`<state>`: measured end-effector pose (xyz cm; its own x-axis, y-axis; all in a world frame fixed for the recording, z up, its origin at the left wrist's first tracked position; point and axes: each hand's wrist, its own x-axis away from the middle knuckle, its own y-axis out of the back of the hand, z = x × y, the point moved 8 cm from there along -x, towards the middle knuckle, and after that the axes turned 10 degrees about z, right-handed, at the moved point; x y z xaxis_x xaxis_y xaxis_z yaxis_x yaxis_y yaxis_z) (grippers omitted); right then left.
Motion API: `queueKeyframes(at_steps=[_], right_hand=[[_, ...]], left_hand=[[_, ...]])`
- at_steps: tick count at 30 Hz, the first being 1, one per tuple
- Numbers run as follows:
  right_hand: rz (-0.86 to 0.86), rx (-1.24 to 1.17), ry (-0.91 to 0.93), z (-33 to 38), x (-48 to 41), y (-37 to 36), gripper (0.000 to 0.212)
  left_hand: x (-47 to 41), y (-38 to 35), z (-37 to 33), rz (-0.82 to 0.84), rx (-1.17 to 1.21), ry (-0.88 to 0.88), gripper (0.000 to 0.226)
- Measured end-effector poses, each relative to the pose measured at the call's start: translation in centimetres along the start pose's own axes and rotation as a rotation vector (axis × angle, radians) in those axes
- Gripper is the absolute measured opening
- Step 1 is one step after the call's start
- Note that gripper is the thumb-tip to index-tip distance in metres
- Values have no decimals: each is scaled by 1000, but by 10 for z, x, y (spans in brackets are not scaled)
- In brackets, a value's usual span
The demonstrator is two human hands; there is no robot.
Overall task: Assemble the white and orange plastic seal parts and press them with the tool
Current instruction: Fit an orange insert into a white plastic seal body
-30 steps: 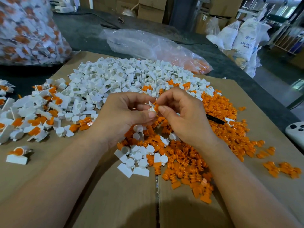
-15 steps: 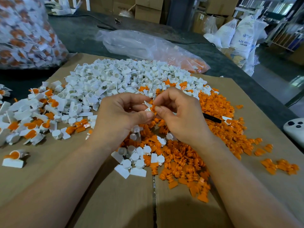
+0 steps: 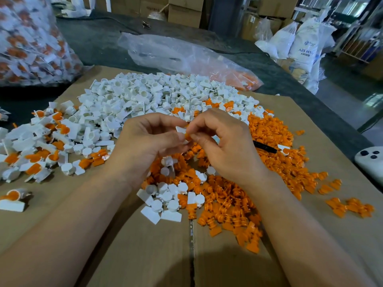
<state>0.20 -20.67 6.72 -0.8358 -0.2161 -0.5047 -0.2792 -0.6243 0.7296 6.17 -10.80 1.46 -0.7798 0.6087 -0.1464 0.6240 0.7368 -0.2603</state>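
Cardboard (image 3: 124, 255) covers the table. At centre, left hand (image 3: 145, 146) grip pinches a white part (image 3: 180, 129); right hand (image 3: 226, 146) grip pinches an orange part (image 3: 187, 136); the parts touch. Orange heap (image 3: 234, 199) lies at 4 o'clock, white heap (image 3: 145, 96) at 12 o'clock.

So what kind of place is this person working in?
Probably a small factory or warehouse floor: stacked cardboard boxes behind the table, white sacks marked ABS resin at the right, and bulk heaps of white parts and orange parts on a cardboard sheet.
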Motion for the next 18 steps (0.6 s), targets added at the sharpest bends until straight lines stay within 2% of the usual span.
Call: queueKeyframes(at_steps=[3, 6, 12, 18], right_hand=[[13, -23, -22, -1, 1, -3, 8], [3, -131, -121, -8, 2, -5, 8], [-48, -283, -232, -15, 3, -2, 21], [21, -483, -389, -27, 5, -14, 11]], left_hand=[[0, 1, 0, -20, -16, 9, 24], [-1, 3, 0, -45, 0, 11, 28], [1, 2, -4, -86, -36, -43, 28], [6, 7, -14, -162, -153, -139, 27]])
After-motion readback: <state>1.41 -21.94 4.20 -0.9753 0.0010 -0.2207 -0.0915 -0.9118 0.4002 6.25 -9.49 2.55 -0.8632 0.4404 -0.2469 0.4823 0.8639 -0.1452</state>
